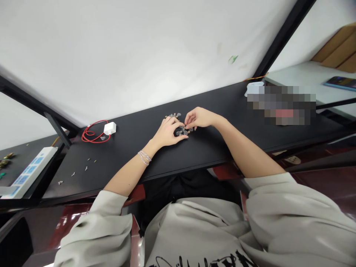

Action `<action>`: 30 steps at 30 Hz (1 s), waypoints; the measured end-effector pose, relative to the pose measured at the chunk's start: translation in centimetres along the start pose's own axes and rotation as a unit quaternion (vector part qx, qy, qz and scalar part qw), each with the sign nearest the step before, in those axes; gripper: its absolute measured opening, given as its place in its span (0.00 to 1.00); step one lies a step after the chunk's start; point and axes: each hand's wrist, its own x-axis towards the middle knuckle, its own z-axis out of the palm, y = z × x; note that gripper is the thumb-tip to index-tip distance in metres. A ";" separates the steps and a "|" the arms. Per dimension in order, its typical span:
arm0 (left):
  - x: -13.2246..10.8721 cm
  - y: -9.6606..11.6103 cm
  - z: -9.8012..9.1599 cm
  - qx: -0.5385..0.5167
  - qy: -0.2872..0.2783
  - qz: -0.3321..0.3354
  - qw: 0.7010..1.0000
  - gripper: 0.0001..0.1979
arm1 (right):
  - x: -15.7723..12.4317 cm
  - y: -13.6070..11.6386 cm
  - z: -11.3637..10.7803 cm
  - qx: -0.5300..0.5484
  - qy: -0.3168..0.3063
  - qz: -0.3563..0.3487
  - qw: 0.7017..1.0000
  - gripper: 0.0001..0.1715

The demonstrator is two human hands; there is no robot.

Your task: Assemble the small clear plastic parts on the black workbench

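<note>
Beige hoodie point(194, 226) fills the bottom of the view, its black print point(200, 259) cut off by the lower edge; the sleeves end partway up the forearms; silver bracelet point(144, 158) circles the left wrist; left hand point(167, 132) and right hand point(200, 118) meet near the middle of the black surface point(219, 148); between them sits a dark cluster of clear and brass parts point(182, 131), resting on the surface or slightly held up, which is hard to tell; the left grip curves over its near side, fingers pressed close against it; the right grip pinches its far end between thumb and fingertips, though the exact piece held is too small to make out; just beyond the left hand lies a second cluster of clear and brass parts point(172, 115), apart from the fingers; farther left, small loose metal pieces point(86, 168) are scattered on the surface; past them, a coiled red wire point(94, 131) lies beside a white plug block point(109, 128); to the right, a pixelated patch point(280, 105) hides part of the surface; at the far left, a white power strip point(30, 172) lies on a separate dark bench point(16, 148) with brass parts point(5, 159); at the upper right, a phone point(340, 83) lies on a white table point(294, 76) near cardboard point(338, 50); a white wall panel point(111, 55) rises behind everything.
</note>
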 end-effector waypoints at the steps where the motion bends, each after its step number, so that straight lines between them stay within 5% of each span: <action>1: 0.0 0.0 0.2 -0.002 -0.002 0.005 1.000 0.23 | 0.0 0.1 0.0 -0.001 -0.006 0.000 1.000 0.15; 13: 0.1 1.1 0.6 0.003 0.025 0.008 1.000 0.19 | -0.9 -0.6 -0.6 0.046 -0.008 0.011 0.999 0.18; 20: 0.7 2.6 1.9 -0.001 0.027 -0.015 1.000 0.18 | -1.8 -1.1 -0.6 0.065 -0.091 0.082 0.990 0.23; 30: 0.6 1.5 2.1 -0.027 0.030 -0.004 0.999 0.17 | -1.3 -0.2 -0.9 0.085 -0.098 0.080 0.988 0.25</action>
